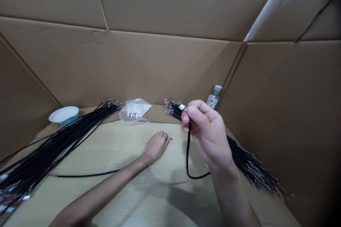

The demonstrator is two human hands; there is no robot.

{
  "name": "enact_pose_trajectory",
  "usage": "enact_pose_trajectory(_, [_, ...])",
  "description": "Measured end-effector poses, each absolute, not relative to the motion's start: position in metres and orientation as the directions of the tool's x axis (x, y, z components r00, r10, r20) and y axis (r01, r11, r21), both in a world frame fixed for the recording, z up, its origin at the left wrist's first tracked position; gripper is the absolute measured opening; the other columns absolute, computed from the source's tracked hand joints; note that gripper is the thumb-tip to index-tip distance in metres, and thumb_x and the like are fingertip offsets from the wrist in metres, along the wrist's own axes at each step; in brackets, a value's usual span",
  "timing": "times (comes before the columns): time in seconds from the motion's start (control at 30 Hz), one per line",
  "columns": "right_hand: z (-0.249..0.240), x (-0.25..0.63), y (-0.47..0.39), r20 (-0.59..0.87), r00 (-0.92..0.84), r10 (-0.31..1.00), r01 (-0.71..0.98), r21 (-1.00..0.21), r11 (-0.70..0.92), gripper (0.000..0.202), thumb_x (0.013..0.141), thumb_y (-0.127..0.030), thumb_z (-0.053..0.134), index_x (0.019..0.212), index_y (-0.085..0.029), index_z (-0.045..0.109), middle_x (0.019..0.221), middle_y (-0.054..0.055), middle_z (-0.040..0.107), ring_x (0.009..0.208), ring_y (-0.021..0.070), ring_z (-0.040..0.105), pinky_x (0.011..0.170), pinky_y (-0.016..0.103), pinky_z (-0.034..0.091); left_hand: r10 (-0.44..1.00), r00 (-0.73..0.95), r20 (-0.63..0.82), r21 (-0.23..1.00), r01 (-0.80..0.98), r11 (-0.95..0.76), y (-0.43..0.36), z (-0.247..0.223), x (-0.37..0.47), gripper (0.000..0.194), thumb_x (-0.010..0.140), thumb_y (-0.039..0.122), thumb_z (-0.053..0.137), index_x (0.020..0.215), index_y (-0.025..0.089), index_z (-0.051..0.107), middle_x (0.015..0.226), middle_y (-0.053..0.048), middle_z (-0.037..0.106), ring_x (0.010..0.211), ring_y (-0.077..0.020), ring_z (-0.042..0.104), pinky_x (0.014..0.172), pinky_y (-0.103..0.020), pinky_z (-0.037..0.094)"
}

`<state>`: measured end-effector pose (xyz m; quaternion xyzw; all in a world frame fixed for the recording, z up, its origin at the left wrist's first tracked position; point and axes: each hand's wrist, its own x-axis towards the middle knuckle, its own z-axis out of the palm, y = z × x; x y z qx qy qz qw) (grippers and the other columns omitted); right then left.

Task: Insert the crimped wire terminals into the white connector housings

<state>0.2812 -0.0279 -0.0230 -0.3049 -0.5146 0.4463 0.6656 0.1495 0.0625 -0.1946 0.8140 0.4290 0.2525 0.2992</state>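
Raised at centre right, my right hand (206, 126) pinches the end of a black cable (188, 156), with a white connector (182, 107) sticking out past the thumb. The cable hangs in a loop below the fingers and passes behind my right wrist. My left hand (157, 144) rests low over the table, its fingers closed around a thin wire end. A small white connector (172, 138) pokes out beside those fingers. Another stretch of black cable (87, 175) lies on the table and runs behind my left forearm.
A large bundle of black cables (61, 142) lies at left beside a white bowl (64, 114). At the back is a plastic bag of white connectors (134, 110). A second cable bundle (247, 161) and a bottle (214, 97) are at right. Cardboard walls (170, 67) surround the table.
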Motion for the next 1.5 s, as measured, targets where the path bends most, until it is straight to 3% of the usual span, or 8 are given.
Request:
enact_pose_trajectory(0.1, [-0.014, 0.296, -0.036, 0.471, 0.162, 0.867, -0.283, -0.820, 0.498, 0.015, 0.094, -0.034, 0.073, 0.088, -0.024, 0.064, 0.072, -0.003, 0.062, 0.062, 0.0117, 0.055, 0.057, 0.024, 0.050, 0.886, 0.429, 0.176, 0.811, 0.447, -0.378, 0.062, -0.186, 0.149, 0.025, 0.103, 0.040, 0.063, 0.104, 0.015, 0.066, 0.097, -0.005, 0.068, 0.084, -0.0182, 0.066, 0.079, -0.036, 0.057])
enact_pose_trajectory(0.27, [-0.007, 0.311, -0.045, 0.509, 0.228, 0.830, -0.297, -0.776, 0.557, 0.011, 0.097, -0.030, 0.072, 0.090, -0.025, 0.065, 0.074, -0.003, 0.064, 0.064, 0.0113, 0.055, 0.057, 0.022, 0.049, 0.907, 0.323, 0.270, 0.933, 0.145, -0.330, 0.035, -0.117, 0.141, 0.034, 0.103, 0.043, 0.055, 0.080, 0.022, 0.044, 0.064, 0.006, 0.046, 0.057, -0.0113, 0.043, 0.057, -0.024, 0.037])
enact_pose_trajectory(0.4, [-0.008, 0.306, -0.045, 0.551, 0.167, 0.818, -0.252, -0.778, 0.575, 0.012, 0.097, -0.030, 0.073, 0.090, -0.025, 0.065, 0.074, -0.003, 0.070, 0.062, 0.0114, 0.061, 0.058, 0.024, 0.054, 0.912, 0.321, 0.254, 0.965, -0.021, -0.262, -0.006, -0.071, 0.128, 0.038, 0.103, 0.047, 0.053, 0.077, 0.023, 0.038, 0.057, 0.008, 0.042, 0.051, -0.0104, 0.033, 0.051, -0.023, 0.029])
enact_pose_trajectory(0.57, [-0.014, 0.290, -0.048, 0.578, 0.048, 0.815, -0.137, -0.804, 0.579, 0.009, 0.099, -0.026, 0.072, 0.092, -0.024, 0.068, 0.084, -0.001, 0.079, 0.069, 0.0107, 0.069, 0.063, 0.022, 0.056, 0.899, 0.380, 0.217, 0.942, -0.322, -0.091, -0.033, -0.058, 0.120, 0.040, 0.101, 0.040, 0.063, 0.075, 0.022, 0.039, 0.056, 0.008, 0.044, 0.050, -0.0084, 0.031, 0.051, -0.021, 0.028])
enact_pose_trajectory(1.03, [-0.018, 0.281, -0.047, 0.537, -0.009, 0.844, -0.215, -0.825, 0.522, 0.009, 0.097, -0.025, 0.076, 0.091, -0.023, 0.069, 0.083, -0.002, 0.080, 0.070, 0.0082, 0.071, 0.062, 0.016, 0.059, 0.859, 0.438, 0.265, 0.910, -0.408, -0.073, -0.040, -0.060, 0.108, 0.040, 0.093, 0.044, 0.077, 0.077, 0.020, 0.050, 0.053, 0.009, 0.048, 0.047, -0.0047, 0.036, 0.049, -0.013, 0.034])
enact_pose_trajectory(1.37, [-0.018, 0.280, -0.046, 0.481, -0.057, 0.875, -0.310, -0.841, 0.443, 0.008, 0.097, -0.025, 0.076, 0.091, -0.023, 0.071, 0.083, -0.002, 0.080, 0.066, 0.0071, 0.066, 0.063, 0.017, 0.057, 0.829, 0.473, 0.299, 0.902, -0.425, -0.082, -0.040, -0.065, 0.108, 0.036, 0.095, 0.043, 0.075, 0.080, 0.020, 0.051, 0.055, 0.009, 0.049, 0.046, -0.0041, 0.036, 0.048, -0.013, 0.034])
enact_pose_trajectory(1.5, [-0.018, 0.281, -0.044, 0.441, -0.067, 0.895, -0.374, -0.843, 0.387, 0.007, 0.098, -0.027, 0.076, 0.092, -0.023, 0.072, 0.082, -0.002, 0.080, 0.069, 0.0074, 0.066, 0.062, 0.016, 0.055, 0.824, 0.458, 0.332, 0.924, -0.333, -0.187, -0.034, -0.059, 0.102, 0.031, 0.098, 0.042, 0.072, 0.082, 0.021, 0.056, 0.060, 0.008, 0.054, 0.051, -0.0054, 0.044, 0.052, -0.015, 0.038])
